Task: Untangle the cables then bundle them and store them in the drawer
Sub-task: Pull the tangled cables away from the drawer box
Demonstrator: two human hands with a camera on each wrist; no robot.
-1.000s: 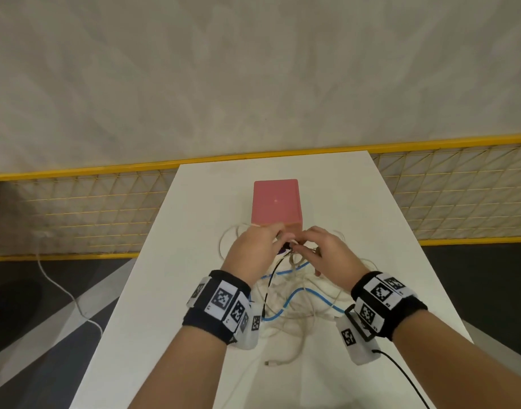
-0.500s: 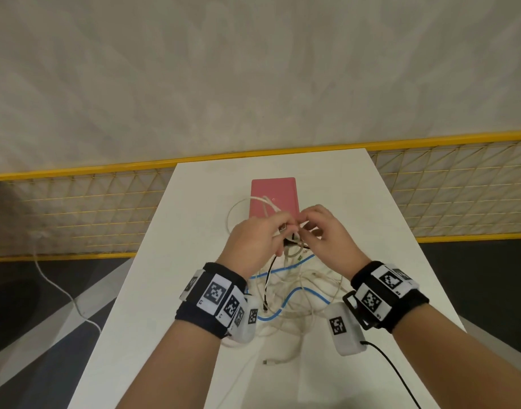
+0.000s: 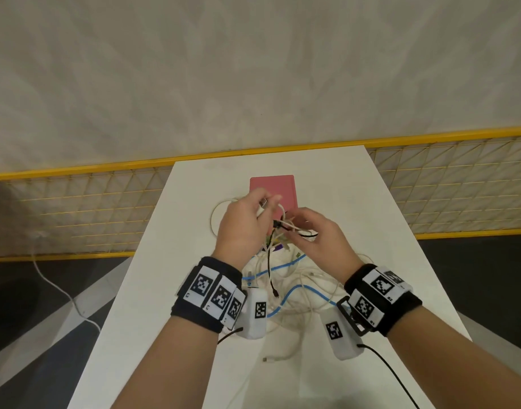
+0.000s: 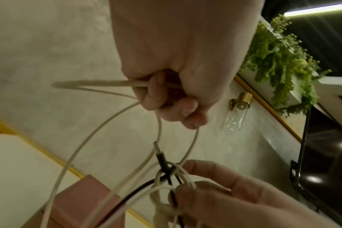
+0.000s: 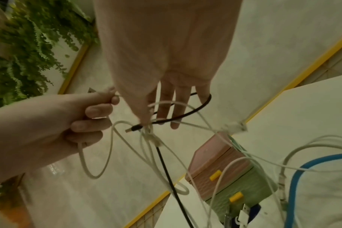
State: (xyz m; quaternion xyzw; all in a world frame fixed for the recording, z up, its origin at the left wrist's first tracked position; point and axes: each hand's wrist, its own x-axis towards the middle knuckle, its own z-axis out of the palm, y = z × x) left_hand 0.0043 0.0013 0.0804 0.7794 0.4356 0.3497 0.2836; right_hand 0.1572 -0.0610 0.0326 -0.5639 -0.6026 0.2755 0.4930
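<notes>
Still at the untangling step. Left hand point(image 3: 244, 222) clenched around one white cable point(image 4: 100, 84), lifted at frame centre. Right hand point(image 3: 318, 240) pinching the knot point(image 5: 148, 131) of white and black cables, probably between thumb and finger. Rest of the pile point(image 3: 294, 287) unsorted on the table point(image 3: 371, 202), lower centre. No bundle made; drawers point(image 5: 221, 168) shut.

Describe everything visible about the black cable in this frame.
The black cable is thin, round and rubbery-looking, ending in a black plug with a metal tip. It loops around the right hand fingers, crosses the knot of white cables held there, then hangs down to the table. The left hand grips a white cable, not it.
</notes>
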